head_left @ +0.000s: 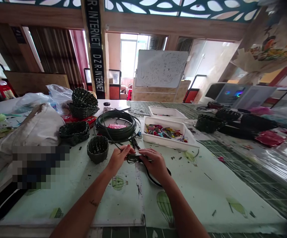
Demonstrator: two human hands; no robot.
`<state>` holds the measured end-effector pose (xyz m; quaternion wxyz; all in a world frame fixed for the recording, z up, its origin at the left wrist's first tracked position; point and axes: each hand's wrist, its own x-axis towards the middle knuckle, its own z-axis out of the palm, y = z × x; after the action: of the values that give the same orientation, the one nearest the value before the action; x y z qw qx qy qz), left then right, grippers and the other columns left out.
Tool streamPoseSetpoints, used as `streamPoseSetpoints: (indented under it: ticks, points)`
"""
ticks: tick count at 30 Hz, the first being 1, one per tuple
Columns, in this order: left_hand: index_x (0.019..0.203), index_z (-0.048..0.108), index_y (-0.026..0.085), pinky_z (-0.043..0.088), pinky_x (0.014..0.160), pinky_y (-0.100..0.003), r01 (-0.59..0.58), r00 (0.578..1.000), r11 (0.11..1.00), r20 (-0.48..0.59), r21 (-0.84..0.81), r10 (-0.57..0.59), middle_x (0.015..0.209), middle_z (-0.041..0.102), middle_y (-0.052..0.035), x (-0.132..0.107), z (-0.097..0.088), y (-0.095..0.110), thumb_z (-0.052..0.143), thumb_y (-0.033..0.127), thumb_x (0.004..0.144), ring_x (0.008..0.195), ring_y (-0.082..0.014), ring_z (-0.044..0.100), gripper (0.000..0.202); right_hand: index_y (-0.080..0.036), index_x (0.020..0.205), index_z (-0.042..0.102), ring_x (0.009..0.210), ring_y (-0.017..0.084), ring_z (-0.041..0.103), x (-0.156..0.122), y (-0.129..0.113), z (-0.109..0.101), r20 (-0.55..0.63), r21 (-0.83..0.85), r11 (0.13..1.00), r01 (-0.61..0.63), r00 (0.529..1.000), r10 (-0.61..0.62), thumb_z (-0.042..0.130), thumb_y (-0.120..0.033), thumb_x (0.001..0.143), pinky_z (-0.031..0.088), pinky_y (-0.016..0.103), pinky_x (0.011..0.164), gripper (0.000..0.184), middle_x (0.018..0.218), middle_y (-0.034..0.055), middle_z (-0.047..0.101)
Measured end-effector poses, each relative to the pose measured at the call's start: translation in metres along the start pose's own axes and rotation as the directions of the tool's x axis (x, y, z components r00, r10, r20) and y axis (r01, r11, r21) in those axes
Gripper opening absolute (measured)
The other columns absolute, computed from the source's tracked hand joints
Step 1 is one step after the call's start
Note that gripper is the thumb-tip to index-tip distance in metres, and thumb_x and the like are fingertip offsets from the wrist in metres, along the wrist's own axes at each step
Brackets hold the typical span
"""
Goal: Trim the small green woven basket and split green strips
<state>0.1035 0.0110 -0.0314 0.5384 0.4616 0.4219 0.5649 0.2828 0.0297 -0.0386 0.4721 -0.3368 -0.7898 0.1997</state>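
Note:
Both my hands meet over the table's middle, pinching a dark green cane strip [133, 159]. My left hand [119, 157] is closed on the strip's left part. My right hand [154, 163] is closed on its right part, and the strip loops out behind the wrist [155, 181]. The strip runs back to a coil of the same cane [115, 125]. A small woven green basket [98, 149] stands just left of my left hand.
More woven baskets [74, 132] and a stacked pair [83, 103] stand at the left by a cloth bag [37, 127]. Two white trays [168, 141] with coloured bits lie right of the coil. Dark baskets [209, 123] sit far right. Cane offcuts litter the cloth.

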Motion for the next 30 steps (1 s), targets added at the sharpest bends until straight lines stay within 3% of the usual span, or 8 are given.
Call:
streamPoseSetpoints:
  ticks: [6, 10, 12, 17, 19, 23, 27, 30]
  points:
    - [0.081, 0.072, 0.013, 0.051, 0.071, -0.03, 0.036, 0.999, 0.999, 0.029, -0.016, -0.035, 0.081, 0.072, -0.0098, -0.004, 0.005, -0.006, 0.066, 0.06, 0.07, 0.078, -0.0207, 0.066, 0.049, -0.02, 0.117, 0.066, 0.113, 0.033, 0.053, 0.004, 0.007, -0.005, -0.075, -0.168, 0.986, 0.009, 0.997, -0.022, 0.065, -0.036, 0.081, 0.042, 0.049, 0.096, 0.04, 0.122, 0.0153, 0.06]
    - [0.084, 0.071, 0.013, 0.051, 0.072, -0.029, -0.014, 1.0, 0.998, 0.002, -0.066, 0.014, 0.077, 0.072, -0.0088, -0.004, 0.001, -0.009, 0.067, 0.057, 0.072, 0.077, -0.0201, 0.067, 0.045, -0.021, 0.09, 0.073, 0.086, 0.024, 0.064, 0.003, 0.007, -0.003, 0.08, -0.05, 0.998, -0.038, 0.996, 0.042, 0.055, -0.034, 0.088, 0.05, 0.034, 0.078, 0.021, 0.09, 0.008, 0.07]
    - [0.084, 0.069, 0.014, 0.051, 0.073, -0.029, -0.042, 0.999, 0.992, -0.01, -0.119, 0.042, 0.08, 0.072, -0.0092, -0.004, -0.001, -0.008, 0.064, 0.058, 0.075, 0.078, -0.0198, 0.067, 0.046, -0.021, 0.083, 0.072, 0.076, 0.022, 0.065, 0.002, 0.005, 0.0, 0.049, -0.03, 0.998, -0.062, 0.997, 0.064, 0.054, -0.034, 0.089, 0.05, 0.031, 0.072, 0.023, 0.081, 0.006, 0.07]
    - [0.086, 0.07, 0.01, 0.052, 0.074, -0.03, -0.058, 0.998, 0.974, 0.024, -0.221, 0.065, 0.089, 0.072, -0.0139, -0.006, 0.001, -0.007, 0.061, 0.056, 0.079, 0.083, -0.0219, 0.068, 0.047, -0.019, 0.091, 0.069, 0.09, 0.025, 0.064, 0.002, 0.005, 0.001, -0.054, 0.024, 0.987, -0.156, 0.986, 0.157, 0.056, -0.04, 0.088, 0.048, 0.034, 0.081, 0.025, 0.098, 0.0088, 0.07]
    - [0.085, 0.071, 0.009, 0.052, 0.073, -0.03, -0.061, 0.998, 0.967, 0.015, -0.246, 0.067, 0.088, 0.072, -0.0145, -0.005, 0.002, -0.007, 0.062, 0.054, 0.079, 0.082, -0.0221, 0.068, 0.046, -0.018, 0.09, 0.069, 0.089, 0.025, 0.064, 0.003, 0.005, -0.002, 0.002, 0.067, 0.978, -0.199, 0.98, 0.199, 0.056, -0.043, 0.088, 0.049, 0.032, 0.076, 0.028, 0.1, 0.0089, 0.069]
    - [0.082, 0.069, 0.01, 0.051, 0.078, -0.03, -0.094, 0.996, 0.939, -0.036, -0.33, 0.087, 0.089, 0.072, -0.0141, -0.003, -0.002, -0.003, 0.064, 0.055, 0.077, 0.087, -0.0218, 0.068, 0.046, -0.016, 0.083, 0.071, 0.074, 0.021, 0.063, 0.003, 0.004, -0.009, 0.16, 0.167, 0.95, -0.265, 0.958, 0.239, 0.06, -0.046, 0.085, 0.049, 0.028, 0.066, 0.032, 0.083, 0.0062, 0.07]
    - [0.111, 0.063, 0.019, 0.044, 0.097, -0.033, -0.151, 0.987, 0.87, -0.028, -0.47, 0.156, 0.115, 0.066, -0.0105, -0.009, 0.001, 0.001, 0.068, 0.062, 0.068, 0.116, -0.0231, 0.057, 0.061, -0.016, 0.072, 0.068, 0.086, 0.022, 0.062, 0.003, 0.001, -0.005, 0.138, 0.277, 0.92, -0.279, 0.959, 0.249, 0.061, -0.049, 0.084, 0.049, 0.03, 0.075, 0.036, 0.101, 0.0094, 0.067]
    - [0.117, 0.061, 0.019, 0.041, 0.101, -0.037, -0.077, 0.987, 0.873, 0.09, -0.481, 0.137, 0.123, 0.061, -0.0115, -0.014, 0.012, -0.005, 0.087, 0.042, 0.052, 0.122, -0.0278, 0.051, 0.074, -0.019, 0.083, 0.07, 0.099, 0.024, 0.061, 0.002, -0.004, 0.004, 0.068, 0.384, 0.88, -0.28, 0.959, 0.275, 0.057, -0.05, 0.087, 0.049, 0.036, 0.085, 0.034, 0.117, 0.0106, 0.063]
